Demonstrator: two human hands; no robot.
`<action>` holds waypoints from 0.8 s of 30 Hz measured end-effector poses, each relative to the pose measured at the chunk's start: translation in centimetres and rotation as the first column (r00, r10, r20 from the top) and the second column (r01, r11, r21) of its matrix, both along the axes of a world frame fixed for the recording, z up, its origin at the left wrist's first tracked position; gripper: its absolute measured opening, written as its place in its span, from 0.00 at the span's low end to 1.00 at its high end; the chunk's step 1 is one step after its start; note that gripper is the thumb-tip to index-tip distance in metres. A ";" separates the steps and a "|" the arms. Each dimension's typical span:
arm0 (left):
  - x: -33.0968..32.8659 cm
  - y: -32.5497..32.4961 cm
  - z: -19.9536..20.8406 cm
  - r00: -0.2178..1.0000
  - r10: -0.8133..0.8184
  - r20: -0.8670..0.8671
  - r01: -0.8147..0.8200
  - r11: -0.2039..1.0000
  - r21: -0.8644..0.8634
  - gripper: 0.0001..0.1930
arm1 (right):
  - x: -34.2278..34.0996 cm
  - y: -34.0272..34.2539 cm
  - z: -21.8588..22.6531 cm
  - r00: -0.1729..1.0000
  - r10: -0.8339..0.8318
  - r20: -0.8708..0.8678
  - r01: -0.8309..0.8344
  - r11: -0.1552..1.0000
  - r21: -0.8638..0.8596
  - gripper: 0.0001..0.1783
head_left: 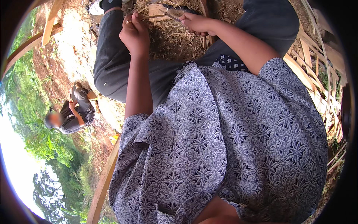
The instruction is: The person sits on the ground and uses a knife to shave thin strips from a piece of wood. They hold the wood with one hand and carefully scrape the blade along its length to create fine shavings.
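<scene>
My left hand (135, 34) is closed round a thin wooden stick (153, 16), whose tip points toward my right hand. In my right hand (197, 24) is a knife (171, 16), its narrow blade reaching to the stick's far end. Blade and stick tip seem to meet, though they are too small to tell whether they touch. Both hands are held out between my spread knees. Beneath them lie pale wood shavings (169, 39), and a flat piece of pale wood (156, 9) sits just behind the stick.
Many split wooden strips (311, 71) are heaped on the right. A long wooden beam (102, 183) runs along my left side, with more poles (52, 22) at the upper left. Farther left, another person (76, 112) sits on the earth slope near green plants.
</scene>
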State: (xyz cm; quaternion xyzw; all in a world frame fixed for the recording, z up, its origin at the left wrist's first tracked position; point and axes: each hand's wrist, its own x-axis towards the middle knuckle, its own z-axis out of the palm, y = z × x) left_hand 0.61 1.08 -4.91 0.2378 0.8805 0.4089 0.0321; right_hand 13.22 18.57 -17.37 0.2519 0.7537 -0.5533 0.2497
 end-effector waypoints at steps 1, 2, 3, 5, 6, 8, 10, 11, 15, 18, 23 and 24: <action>-0.2 -0.1 -0.1 1.000 -0.021 -0.006 0.021 1.000 -0.002 0.19 | 0.0 -0.1 1.3 0.993 -0.060 0.103 0.073 0.988 -0.133 0.21; -0.2 -0.3 -0.1 0.999 -0.041 -0.010 0.041 0.999 -0.009 0.19 | 0.1 -0.3 3.1 0.971 -0.103 0.214 0.158 0.953 -0.258 0.21; -0.2 -0.3 -0.2 0.998 -0.064 -0.011 0.064 0.998 -0.018 0.19 | -0.2 -0.8 4.8 0.982 -0.067 0.177 0.093 0.985 -0.145 0.20; 0.2 -0.1 0.1 0.995 -0.100 -0.023 0.099 0.995 -0.020 0.19 | -0.3 -2.6 5.7 0.985 -0.021 -0.170 0.038 0.994 0.100 0.20; 0.5 -0.2 0.2 0.993 -0.112 -0.029 0.111 0.994 -0.023 0.19 | -0.5 -3.6 6.9 0.942 0.040 -0.332 0.037 0.974 0.222 0.21; 0.7 0.0 0.0 0.992 -0.108 -0.070 0.107 0.994 -0.009 0.16 | -0.1 -4.2 7.5 0.944 0.053 -0.324 0.036 0.965 0.261 0.20; 1.0 -0.1 0.1 0.988 -0.119 -0.096 0.118 0.993 -0.014 0.14 | 1.1 -3.3 2.6 0.985 0.097 -0.144 -0.028 0.909 0.417 0.19; 1.1 -0.3 0.4 0.985 -0.138 -0.101 0.136 0.990 -0.030 0.14 | 2.1 -1.4 -2.7 0.955 0.187 -0.230 -0.055 0.874 0.483 0.19; 0.8 -0.4 0.2 0.991 -0.121 -0.058 0.121 0.993 -0.004 0.13 | 0.7 -1.9 2.1 1.000 0.009 0.011 -0.010 0.994 0.105 0.20; 0.6 -0.6 0.0 0.986 -0.152 -0.063 0.151 0.988 -0.022 0.13 | 0.3 -1.1 4.1 0.965 -0.152 0.213 0.203 0.949 -0.242 0.20; 0.6 0.0 0.0 0.981 -0.164 -0.100 0.158 0.985 -0.062 0.14 | -0.2 -3.4 4.8 0.939 0.035 -0.341 0.049 0.971 0.233 0.19; 0.7 0.0 0.3 0.986 -0.150 -0.074 0.146 0.988 -0.058 0.14 | -0.1 -4.0 6.4 0.916 0.056 -0.398 0.045 0.970 0.239 0.19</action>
